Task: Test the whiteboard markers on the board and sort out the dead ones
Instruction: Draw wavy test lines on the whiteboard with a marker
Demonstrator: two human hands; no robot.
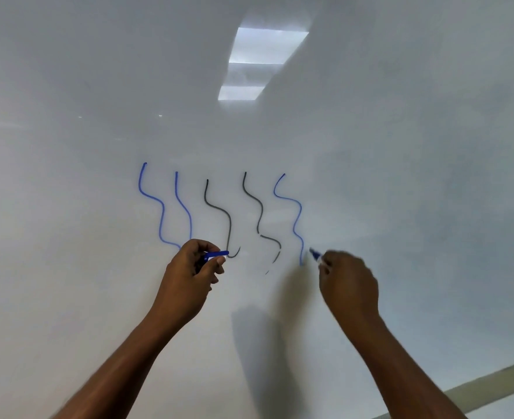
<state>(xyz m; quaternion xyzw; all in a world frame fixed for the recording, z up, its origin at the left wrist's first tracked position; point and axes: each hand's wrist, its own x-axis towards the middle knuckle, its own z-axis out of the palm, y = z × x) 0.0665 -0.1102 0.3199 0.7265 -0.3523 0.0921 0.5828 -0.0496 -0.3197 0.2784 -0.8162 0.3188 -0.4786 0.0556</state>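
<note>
The whiteboard [401, 176] fills the view and carries several wavy test lines, blue ones on the left, two grey-black ones in the middle and a thin blue one [296, 213] on the right. My right hand [349, 282] grips a blue marker [315, 254], its tip just right of that blue line's lower end; the hand is blurred. My left hand [193, 270] is closed around a blue marker cap [217, 254] that pokes out to the right between thumb and fingers, in front of the lower ends of the left lines.
The board's lower edge [476, 388] runs diagonally across the bottom right corner. Ceiling light reflections [264, 46] glare on the upper middle of the board. Blank board surface lies to the right of the lines and above them.
</note>
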